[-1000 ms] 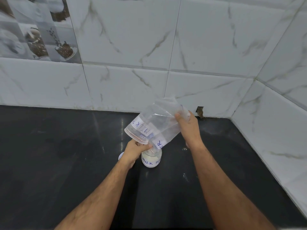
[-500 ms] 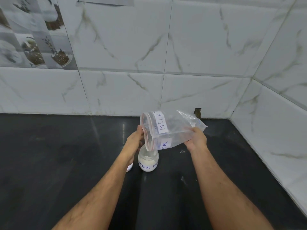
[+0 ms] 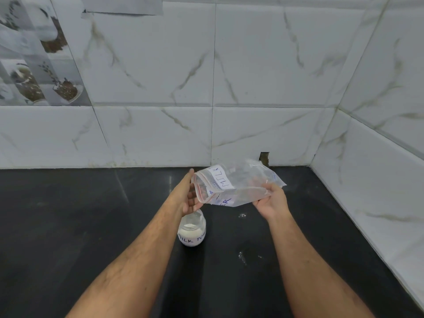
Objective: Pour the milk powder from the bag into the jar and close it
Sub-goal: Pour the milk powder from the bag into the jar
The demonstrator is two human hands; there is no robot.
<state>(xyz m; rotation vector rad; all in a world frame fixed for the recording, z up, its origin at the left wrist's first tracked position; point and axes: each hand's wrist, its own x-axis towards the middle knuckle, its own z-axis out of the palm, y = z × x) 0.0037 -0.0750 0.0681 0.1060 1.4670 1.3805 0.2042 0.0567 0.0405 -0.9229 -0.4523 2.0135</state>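
Observation:
A clear zip bag (image 3: 243, 187) with a "MILK" label hangs almost level above the black counter, looking nearly empty. My right hand (image 3: 271, 201) grips its bottom end. My left hand (image 3: 187, 196) rests against the bag's open mouth with its fingers stretched out and not closed on it. Just below that hand stands the small glass jar (image 3: 192, 231), labelled "MILK POWDER". It is open, with white powder in its lower half. The lid is hidden from view.
The black counter (image 3: 68, 226) meets white marble-tiled walls (image 3: 160, 134) at the back and at the right, forming a corner. Small specks of spilled powder (image 3: 242, 215) lie right of the jar, and more specks (image 3: 242, 257) lie nearer to me.
The bag has swung up from its tipped pouring position over the jar to nearly level and moved right. My left hand has loosened from the bag's mouth. The camera view has tilted upward.

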